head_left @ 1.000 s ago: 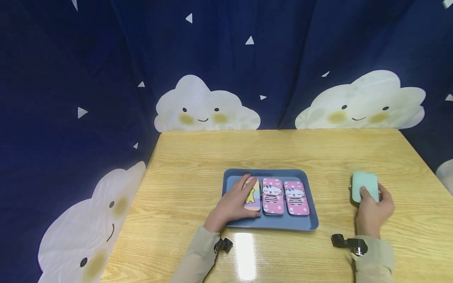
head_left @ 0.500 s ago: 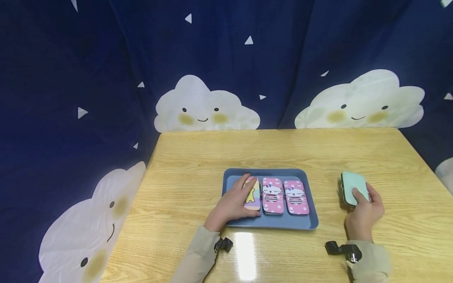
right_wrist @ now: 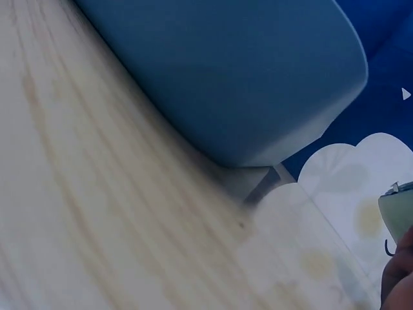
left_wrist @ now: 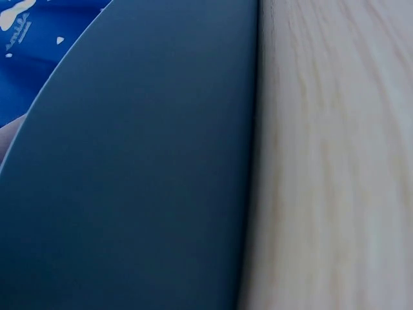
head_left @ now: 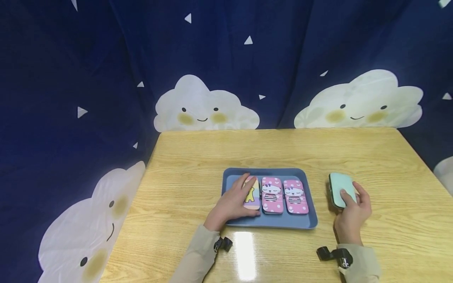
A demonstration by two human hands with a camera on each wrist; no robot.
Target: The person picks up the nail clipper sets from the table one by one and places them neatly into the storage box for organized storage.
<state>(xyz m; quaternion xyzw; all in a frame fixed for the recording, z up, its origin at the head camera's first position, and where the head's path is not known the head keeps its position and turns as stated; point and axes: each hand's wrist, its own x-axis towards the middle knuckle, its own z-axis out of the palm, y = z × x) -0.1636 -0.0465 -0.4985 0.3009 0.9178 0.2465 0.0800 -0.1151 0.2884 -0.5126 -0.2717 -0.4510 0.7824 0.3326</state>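
Observation:
A blue tray (head_left: 272, 223) on the table holds three small tin boxes in a row. The left one is a pastel tin box (head_left: 252, 196) with a yellow animal picture; my left hand (head_left: 231, 202) grips it, thumb at its near end and fingers at its far end. Beside it lie a pink cat-print tin box (head_left: 272, 195) and another pink tin box (head_left: 295, 197). Right of the tray, my right hand (head_left: 355, 215) holds a mint-green tin box (head_left: 341, 189), thumb on its face. The right wrist view catches part of the mint-green tin box (right_wrist: 397, 210) at its edge.
The wooden table (head_left: 198, 157) extends on all sides of the tray. A dark blue curtain (head_left: 226, 59) with smiling clouds hangs behind and to the left. The tray's outer wall (left_wrist: 142, 161) fills much of the left wrist view.
My right hand has moved left toward the tray with the mint-green tin box, which has turned slightly. My left hand has stayed in place on the pastel tin box.

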